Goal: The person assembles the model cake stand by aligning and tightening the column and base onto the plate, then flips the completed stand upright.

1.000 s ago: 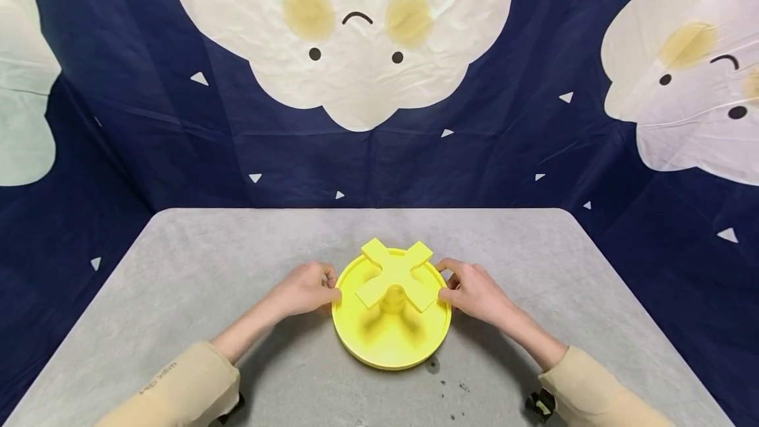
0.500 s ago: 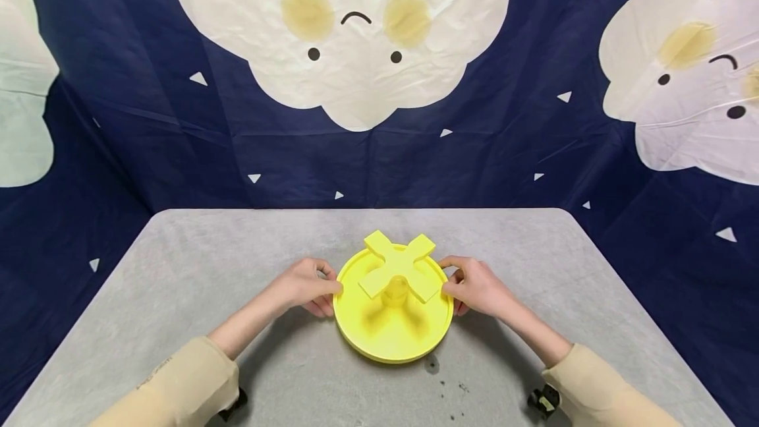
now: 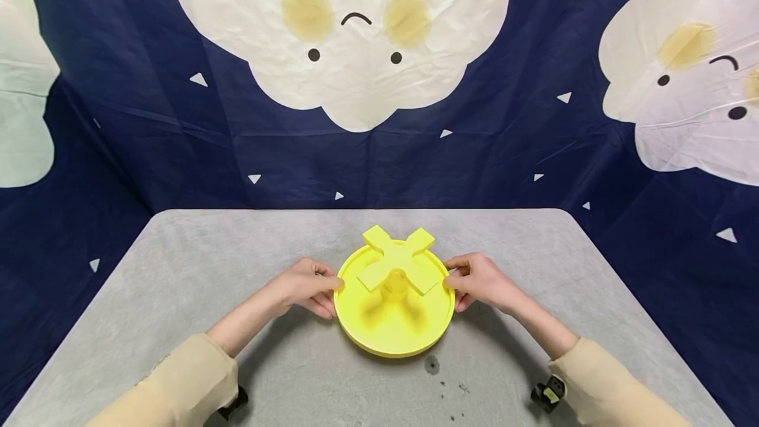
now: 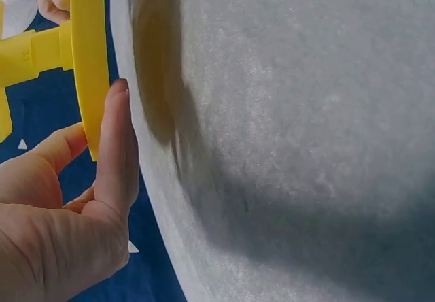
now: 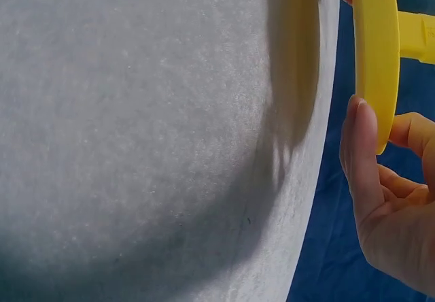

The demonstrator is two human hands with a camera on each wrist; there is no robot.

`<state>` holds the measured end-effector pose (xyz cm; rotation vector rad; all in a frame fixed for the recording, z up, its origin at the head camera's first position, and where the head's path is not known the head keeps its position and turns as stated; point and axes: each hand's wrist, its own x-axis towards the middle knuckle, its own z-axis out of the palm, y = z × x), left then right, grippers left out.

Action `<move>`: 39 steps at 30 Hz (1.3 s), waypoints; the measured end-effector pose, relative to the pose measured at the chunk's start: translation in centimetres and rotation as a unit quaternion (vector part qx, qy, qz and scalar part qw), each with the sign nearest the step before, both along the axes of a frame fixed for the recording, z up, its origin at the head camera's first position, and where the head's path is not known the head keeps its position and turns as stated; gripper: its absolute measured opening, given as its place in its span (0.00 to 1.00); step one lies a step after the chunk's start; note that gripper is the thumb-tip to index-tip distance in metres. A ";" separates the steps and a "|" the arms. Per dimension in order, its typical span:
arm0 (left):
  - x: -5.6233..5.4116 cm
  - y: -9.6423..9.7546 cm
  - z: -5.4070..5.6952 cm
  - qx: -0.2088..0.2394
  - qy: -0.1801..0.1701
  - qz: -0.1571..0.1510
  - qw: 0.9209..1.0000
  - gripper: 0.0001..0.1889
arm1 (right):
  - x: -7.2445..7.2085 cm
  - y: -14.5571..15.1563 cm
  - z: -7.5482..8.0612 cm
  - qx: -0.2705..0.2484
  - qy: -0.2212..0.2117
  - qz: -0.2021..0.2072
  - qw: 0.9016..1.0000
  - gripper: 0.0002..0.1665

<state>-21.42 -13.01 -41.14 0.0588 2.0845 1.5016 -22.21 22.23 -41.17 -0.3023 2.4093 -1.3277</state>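
A yellow round dish-like disc point(image 3: 394, 335) with a raised rim sits between both hands in the head view. From its middle rises a short post topped by a flat yellow cross point(image 3: 397, 257). My left hand point(image 3: 308, 285) pinches the left rim, thumb on top and fingers beneath. On the opposite side my right hand point(image 3: 481, 280) grips the rim in the same way. Both wrist views show the disc point(image 4: 90, 64) held off the table, its shadow falling on the surface below. The disc's underside is mostly hidden.
A grey table point(image 3: 237, 242) lies under the hands, with dark spots point(image 3: 431, 365) near the disc. Dark blue cloth point(image 3: 367, 163) with white clouds hangs behind and at both sides. Black wrist devices point(image 3: 548, 394) show at the sleeves.
Both hands have raised the yellow disc slightly, and it has shifted a little toward the back of the table. The left fingers have moved further under the rim.
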 end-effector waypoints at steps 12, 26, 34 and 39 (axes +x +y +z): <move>-0.1 0.1 -0.4 0.048 -0.014 0.003 0.999 0.15 | -0.3 0.4 0.0 -0.043 -0.046 0.014 0.998 0.27; 0.1 0.4 -0.5 0.093 -0.031 0.015 0.995 0.17 | -0.2 0.5 0.2 -0.078 -0.073 0.026 0.994 0.28; 0.0 0.2 -0.6 0.104 -0.034 -0.004 0.994 0.23 | -0.2 0.7 0.3 -0.088 -0.078 0.023 0.993 0.28; -0.1 0.0 -0.4 0.108 -0.039 -0.008 0.993 0.28 | -0.3 0.8 0.3 -0.100 -0.088 0.013 0.991 0.29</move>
